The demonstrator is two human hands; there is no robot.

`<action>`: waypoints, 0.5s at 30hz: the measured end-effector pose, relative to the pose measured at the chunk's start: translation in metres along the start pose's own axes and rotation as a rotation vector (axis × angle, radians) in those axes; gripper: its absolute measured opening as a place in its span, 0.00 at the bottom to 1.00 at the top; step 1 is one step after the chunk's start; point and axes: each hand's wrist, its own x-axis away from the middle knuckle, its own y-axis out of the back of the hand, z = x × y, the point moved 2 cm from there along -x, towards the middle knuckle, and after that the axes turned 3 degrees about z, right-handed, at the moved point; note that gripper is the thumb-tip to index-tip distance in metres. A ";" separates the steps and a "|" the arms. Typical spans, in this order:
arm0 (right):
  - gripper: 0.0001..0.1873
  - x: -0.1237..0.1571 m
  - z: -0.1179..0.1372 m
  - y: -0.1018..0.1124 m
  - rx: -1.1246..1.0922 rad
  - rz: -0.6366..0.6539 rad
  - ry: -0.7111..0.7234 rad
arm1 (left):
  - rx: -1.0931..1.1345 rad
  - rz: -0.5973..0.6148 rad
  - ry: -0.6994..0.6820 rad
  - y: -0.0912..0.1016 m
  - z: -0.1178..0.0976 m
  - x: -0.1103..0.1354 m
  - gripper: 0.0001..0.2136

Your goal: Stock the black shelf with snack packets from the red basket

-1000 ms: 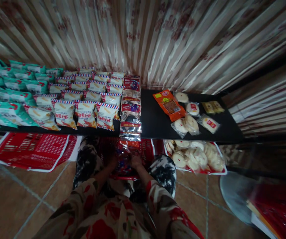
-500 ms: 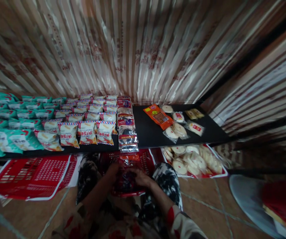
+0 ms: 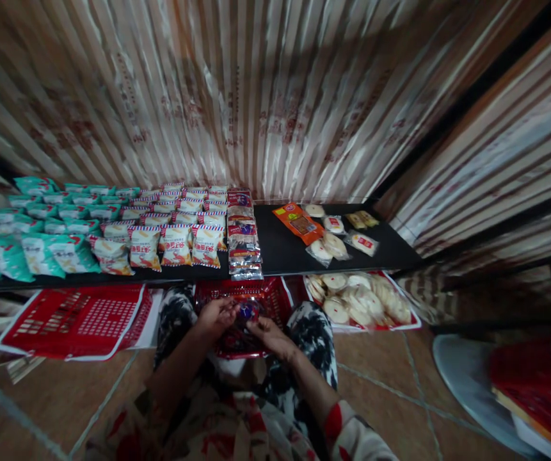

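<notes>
Both my hands are over a red basket (image 3: 275, 298) between my knees. My left hand (image 3: 215, 315) and my right hand (image 3: 268, 333) are closed on a clear snack packet with a dark blue and red print (image 3: 247, 312), held just above the basket. On the black shelf (image 3: 285, 253) right behind it lies a column of the same clear packets (image 3: 242, 246).
The shelf also carries green packets (image 3: 39, 250) at left, striped white packets (image 3: 174, 240), an orange packet (image 3: 299, 222) and wrapped round cakes (image 3: 333, 245). A second red basket (image 3: 78, 314) lies at left, and a tray of round cakes (image 3: 359, 301) at right. A patterned curtain hangs behind.
The camera has tilted up, so shelf and baskets sit lower and look smaller. My hands have lifted a packet out of the basket and hold it between them.
</notes>
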 end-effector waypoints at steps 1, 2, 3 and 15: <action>0.24 0.002 0.004 -0.002 -0.027 -0.037 0.020 | -0.002 -0.005 -0.007 -0.001 -0.001 0.004 0.04; 0.25 0.004 0.008 -0.002 -0.046 -0.073 0.036 | -0.006 -0.007 -0.017 -0.003 -0.002 0.009 0.04; 0.25 0.006 0.013 -0.002 -0.060 -0.104 0.047 | -0.013 -0.004 -0.034 -0.005 -0.003 0.014 0.04; 0.25 0.023 0.054 0.017 -0.174 -0.250 0.243 | -0.497 0.022 -0.425 -0.023 0.010 0.054 0.10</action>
